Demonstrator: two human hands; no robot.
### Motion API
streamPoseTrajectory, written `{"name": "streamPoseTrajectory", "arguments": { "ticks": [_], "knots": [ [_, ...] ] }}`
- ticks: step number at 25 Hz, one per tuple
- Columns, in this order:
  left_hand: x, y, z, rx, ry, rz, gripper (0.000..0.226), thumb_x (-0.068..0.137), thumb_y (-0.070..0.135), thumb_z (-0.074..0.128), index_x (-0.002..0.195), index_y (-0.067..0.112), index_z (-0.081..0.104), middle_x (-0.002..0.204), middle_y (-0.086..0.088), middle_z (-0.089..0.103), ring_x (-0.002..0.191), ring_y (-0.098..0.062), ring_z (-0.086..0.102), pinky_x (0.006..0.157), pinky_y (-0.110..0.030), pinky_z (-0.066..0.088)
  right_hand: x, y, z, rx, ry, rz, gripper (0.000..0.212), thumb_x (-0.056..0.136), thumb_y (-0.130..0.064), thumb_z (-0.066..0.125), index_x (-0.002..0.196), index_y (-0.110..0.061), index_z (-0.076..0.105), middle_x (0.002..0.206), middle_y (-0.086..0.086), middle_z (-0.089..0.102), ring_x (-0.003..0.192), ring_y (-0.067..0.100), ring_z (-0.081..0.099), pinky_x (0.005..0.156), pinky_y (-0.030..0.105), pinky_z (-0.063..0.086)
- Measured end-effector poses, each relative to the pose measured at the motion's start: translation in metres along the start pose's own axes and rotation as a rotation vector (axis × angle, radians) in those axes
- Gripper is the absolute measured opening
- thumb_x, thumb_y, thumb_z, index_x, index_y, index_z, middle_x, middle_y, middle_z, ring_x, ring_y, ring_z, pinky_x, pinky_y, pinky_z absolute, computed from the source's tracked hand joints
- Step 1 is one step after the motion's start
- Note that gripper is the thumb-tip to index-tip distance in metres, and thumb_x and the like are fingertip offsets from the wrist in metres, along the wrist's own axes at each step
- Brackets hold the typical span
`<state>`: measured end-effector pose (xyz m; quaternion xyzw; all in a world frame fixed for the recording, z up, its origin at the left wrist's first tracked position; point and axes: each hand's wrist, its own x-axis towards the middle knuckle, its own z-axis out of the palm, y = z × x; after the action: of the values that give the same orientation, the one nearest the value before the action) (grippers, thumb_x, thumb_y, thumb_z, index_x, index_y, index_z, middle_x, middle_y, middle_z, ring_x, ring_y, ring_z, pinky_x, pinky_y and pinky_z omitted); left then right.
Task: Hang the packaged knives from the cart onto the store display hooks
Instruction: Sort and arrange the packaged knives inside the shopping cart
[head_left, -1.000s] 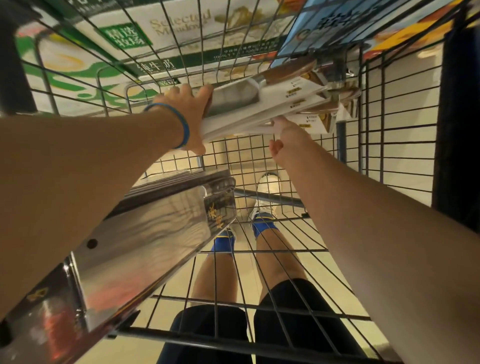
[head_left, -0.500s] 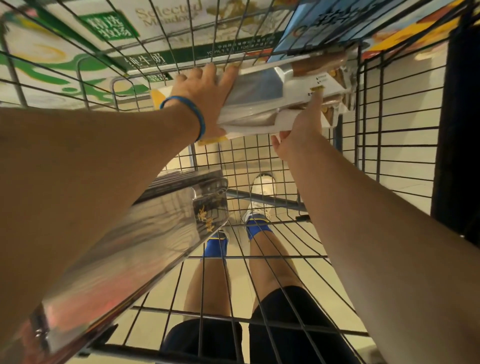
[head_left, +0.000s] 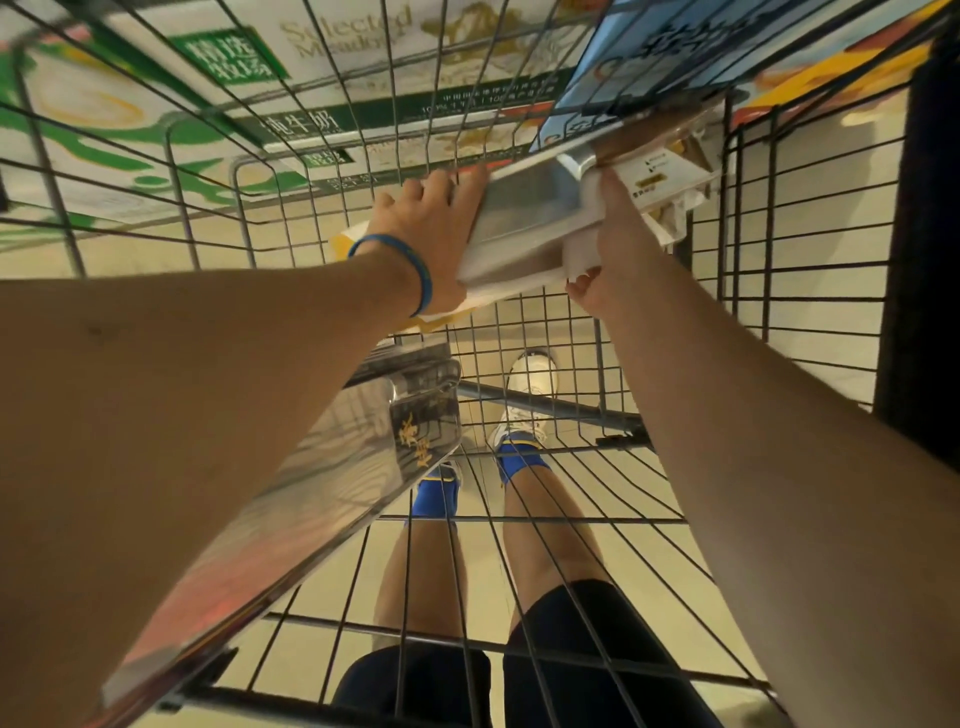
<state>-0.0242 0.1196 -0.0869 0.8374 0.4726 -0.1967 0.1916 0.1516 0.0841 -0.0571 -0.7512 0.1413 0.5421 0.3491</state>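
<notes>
**While two grips share one loose stack, a pack can slide free**

Though the stack of packaged cleavers (head_left: 524, 223) appears to sit clear of the cart (head_left: 587, 413) floor, it is held only at its edges. The left grip (head_left: 431, 234) curls its fingers over the blade end. The right grip (head_left: 613, 244) clamps the white backing card just beside the handles.

Between the two grips lie several slick packs, so I judge that a lower one could slip out downward. The likeliest spot is under the left grip, where a yellow card corner pokes out.

Beyond the right grip the handle ends lie close to the cart's wire wall, and a card edge could catch there on the way up. Below the left forearm another packaged cleaver (head_left: 332, 499) lies in the cart, and a dropped pack would strike it. No display hooks are in view.
</notes>
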Motion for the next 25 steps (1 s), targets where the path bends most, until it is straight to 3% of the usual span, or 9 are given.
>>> {"name": "streamPoseTrajectory", "arguments": {
  "ticks": [2,5,8,12,16,18,22,25],
  "knots": [
    [-0.005,-0.011,0.001,-0.015,-0.024,-0.012,0.112,0.061,0.044,0.082,0.149,0.023,0.016,0.129,-0.012,0.047,0.112,-0.037,0.052,0.09,-0.053,0.049,0.001,0.007,0.002,0.005,-0.035,-0.002,0.03,0.09,-0.048,0.074,0.087,-0.025,0.054,0.094,0.0,0.066,0.087,0.017,0.065,0.078,0.035,0.057],
    [-0.01,-0.022,-0.002,-0.083,-0.098,-0.042,0.118,0.051,0.064,0.081,0.145,0.025,0.021,0.13,-0.007,0.048,0.114,-0.033,0.052,0.093,-0.051,0.05,0.003,0.018,0.006,0.039,-0.052,-0.022,0.032,0.085,-0.047,0.08,0.092,-0.025,0.058,0.104,0.001,0.071,0.098,0.02,0.069,0.09,0.038,0.058],
    [-0.009,-0.016,-0.01,-0.256,-0.103,-0.154,0.112,0.045,0.078,0.075,0.136,0.027,0.033,0.127,-0.004,0.053,0.114,-0.032,0.051,0.095,-0.049,0.048,0.004,0.027,0.004,0.05,-0.037,-0.032,0.042,0.079,-0.05,0.083,0.104,-0.024,0.061,0.111,0.0,0.071,0.102,0.021,0.068,0.092,0.039,0.057],
    [-0.006,-0.005,-0.013,-0.353,-0.081,-0.175,0.107,0.047,0.073,0.079,0.133,0.027,0.036,0.122,-0.003,0.055,0.107,-0.029,0.054,0.085,-0.041,0.046,0.009,0.034,0.0,0.221,-0.13,-0.031,0.053,0.083,-0.042,0.083,0.127,-0.022,0.061,0.118,0.003,0.074,0.108,0.026,0.071,0.098,0.046,0.057],
    [0.002,-0.008,-0.028,-0.296,-0.187,-0.105,0.129,0.038,0.083,0.076,0.146,0.033,0.027,0.132,-0.005,0.051,0.113,-0.034,0.056,0.092,-0.045,0.047,0.01,0.041,-0.002,0.386,-0.254,-0.057,0.048,0.089,-0.035,0.077,0.131,-0.021,0.06,0.121,0.01,0.074,0.111,0.031,0.071,0.099,0.053,0.056],
    [0.004,-0.009,-0.039,-0.306,-0.258,-0.105,0.134,0.029,0.091,0.069,0.145,0.036,0.031,0.13,-0.003,0.054,0.112,-0.033,0.056,0.094,-0.046,0.048,0.008,0.047,-0.002,0.429,-0.3,-0.052,0.048,0.092,-0.038,0.072,0.135,-0.019,0.06,0.125,0.011,0.073,0.114,0.032,0.07,0.099,0.053,0.056],
    [0.0,-0.029,-0.059,-0.201,-0.269,-0.056,0.118,0.022,0.1,0.059,0.123,0.039,0.047,0.097,0.007,0.058,0.085,-0.025,0.055,0.075,-0.035,0.044,-0.004,0.068,0.011,0.455,-0.331,0.053,0.053,0.088,-0.051,0.074,0.13,-0.018,0.066,0.115,0.01,0.077,0.106,0.029,0.074,0.09,0.045,0.061],
    [-0.015,-0.05,-0.056,-0.103,-0.295,-0.082,0.11,0.028,0.097,0.063,0.117,0.036,0.042,0.089,0.007,0.055,0.079,-0.025,0.053,0.07,-0.036,0.042,-0.014,0.079,0.024,0.155,-0.389,0.107,0.084,0.084,-0.078,0.057,0.146,-0.021,0.051,0.137,0.012,0.066,0.127,0.03,0.061,0.1,0.047,0.05]
  ]
}}
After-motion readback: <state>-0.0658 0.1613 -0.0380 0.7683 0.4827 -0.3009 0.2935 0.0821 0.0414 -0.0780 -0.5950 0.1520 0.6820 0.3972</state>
